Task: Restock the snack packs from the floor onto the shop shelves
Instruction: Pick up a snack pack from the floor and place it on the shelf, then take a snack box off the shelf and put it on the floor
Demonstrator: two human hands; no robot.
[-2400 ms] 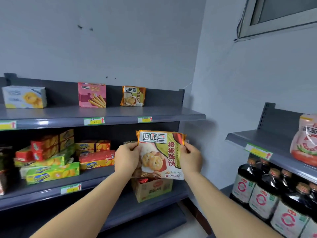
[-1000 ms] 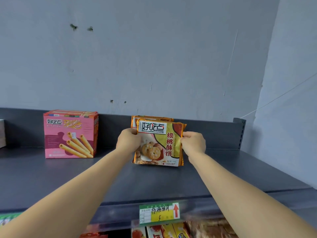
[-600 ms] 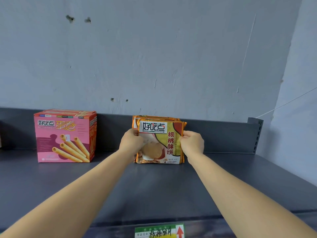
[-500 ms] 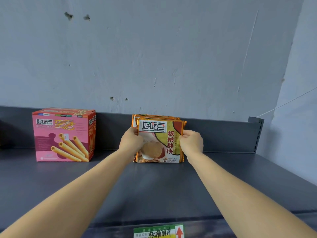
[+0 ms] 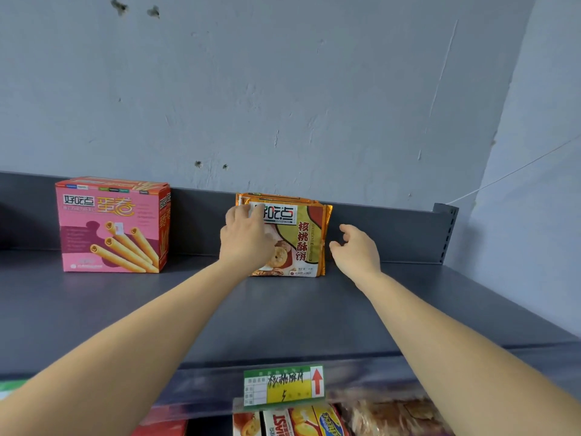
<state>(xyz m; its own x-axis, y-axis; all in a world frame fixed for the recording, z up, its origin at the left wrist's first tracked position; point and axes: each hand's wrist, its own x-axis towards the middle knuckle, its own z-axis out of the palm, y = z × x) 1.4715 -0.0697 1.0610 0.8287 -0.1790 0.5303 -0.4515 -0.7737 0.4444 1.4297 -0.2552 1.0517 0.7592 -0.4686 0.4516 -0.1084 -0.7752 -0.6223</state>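
An orange walnut-biscuit pack (image 5: 301,243) stands upright on the top grey shelf (image 5: 283,313), leaning against another like pack behind it at the shelf's back panel. My left hand (image 5: 246,239) lies flat over the front of the pack's left half, fingers spread and touching it. My right hand (image 5: 356,251) hovers just right of the pack with its fingers apart, holding nothing and apart from the wrapper.
A pink egg-roll box (image 5: 113,225) stands to the left on the same shelf. A green-and-yellow price tag (image 5: 283,385) hangs on the shelf's front lip. More snack packs (image 5: 298,421) show on the shelf below. The grey wall rises behind.
The pack went from held at chest height to standing on the top shelf. My right hand has let go and drawn off to the right; my left hand has moved onto the pack's front.
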